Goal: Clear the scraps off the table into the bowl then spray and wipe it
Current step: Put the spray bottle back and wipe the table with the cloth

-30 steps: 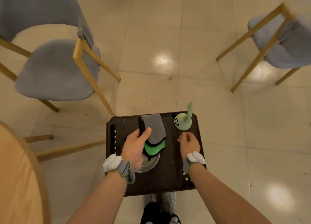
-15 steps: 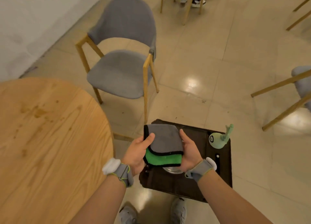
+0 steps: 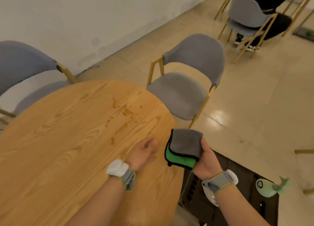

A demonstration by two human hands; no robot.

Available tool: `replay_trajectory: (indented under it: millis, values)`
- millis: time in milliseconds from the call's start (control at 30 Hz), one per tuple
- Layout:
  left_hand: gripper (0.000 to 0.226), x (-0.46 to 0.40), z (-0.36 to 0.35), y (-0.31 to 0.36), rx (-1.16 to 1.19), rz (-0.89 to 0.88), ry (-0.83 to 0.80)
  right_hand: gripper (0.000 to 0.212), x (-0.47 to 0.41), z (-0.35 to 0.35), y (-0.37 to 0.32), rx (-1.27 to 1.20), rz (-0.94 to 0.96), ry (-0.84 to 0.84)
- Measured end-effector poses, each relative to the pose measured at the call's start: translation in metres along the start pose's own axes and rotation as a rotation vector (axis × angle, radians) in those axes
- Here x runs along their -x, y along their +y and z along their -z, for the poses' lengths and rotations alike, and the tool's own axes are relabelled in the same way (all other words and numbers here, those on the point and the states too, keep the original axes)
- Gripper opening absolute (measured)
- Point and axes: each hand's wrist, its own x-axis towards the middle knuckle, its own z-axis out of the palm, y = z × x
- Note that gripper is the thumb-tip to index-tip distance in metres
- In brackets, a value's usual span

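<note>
A round wooden table (image 3: 59, 140) fills the left, with brownish stains (image 3: 124, 112) near its right side. My right hand (image 3: 206, 159) grips a folded grey and green cloth (image 3: 184, 148) just past the table's right edge. My left hand (image 3: 143, 151) hovers over the table, loosely curled and holding nothing. A low dark tray stand (image 3: 237, 208) sits at the lower right. On it are a metal bowl (image 3: 209, 196), mostly hidden behind my right wrist, and a pale green spray bottle (image 3: 270, 188).
A grey chair with wooden legs (image 3: 185, 89) stands just beyond the table's right edge, and another grey chair (image 3: 25, 76) is at the far left. A seated person's legs and a third chair (image 3: 251, 20) show at the top right. The wall runs behind.
The view has swung left from the tray stand to the table. My left hand let go of the cloth and moved over the table. My right hand now holds the cloth alone.
</note>
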Motion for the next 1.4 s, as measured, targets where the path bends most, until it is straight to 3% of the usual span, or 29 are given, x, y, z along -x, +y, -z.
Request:
replay_trajectory:
  millis: [200, 367, 433, 567, 733, 867, 1133, 1400]
  values:
    - [0.044, 0.002, 0.07, 0.002, -0.006, -0.032, 0.039, 0.068, -0.031, -0.042, 0.007, 0.141, 0.134, 0.085]
    - [0.035, 0.004, 0.111, -0.006, 0.089, -0.028, 0.118, 0.095, -0.054, -0.084, 0.006, 0.369, 0.306, 0.159]
    - [0.029, 0.006, 0.123, -0.01, 0.13, -0.025, 0.14, 0.08, -0.069, -0.1, 0.009, 0.535, 0.372, 0.233]
    - [0.028, 0.003, 0.14, -0.024, 0.157, -0.029, 0.192, 0.078, -0.101, -0.121, 0.027, 1.096, 0.455, 0.285]
    - [0.025, 0.0, 0.154, -0.036, 0.192, -0.033, 0.263, 0.091, -0.14, -0.14, 0.053, 1.329, 0.296, 0.216]
    - [0.022, -0.006, 0.165, -0.038, 0.267, -0.045, 0.308, 0.072, -0.173, -0.156, 0.053, 1.44, 0.362, 0.25]
    - [0.022, -0.01, 0.182, -0.044, 0.432, -0.062, 0.395, 0.065, -0.228, -0.192, 0.035, 1.633, 0.382, 0.22]
    - [0.021, -0.004, 0.197, -0.048, 0.494, -0.071, 0.442, 0.063, -0.276, -0.232, 0.04, 1.933, 0.344, -0.059]
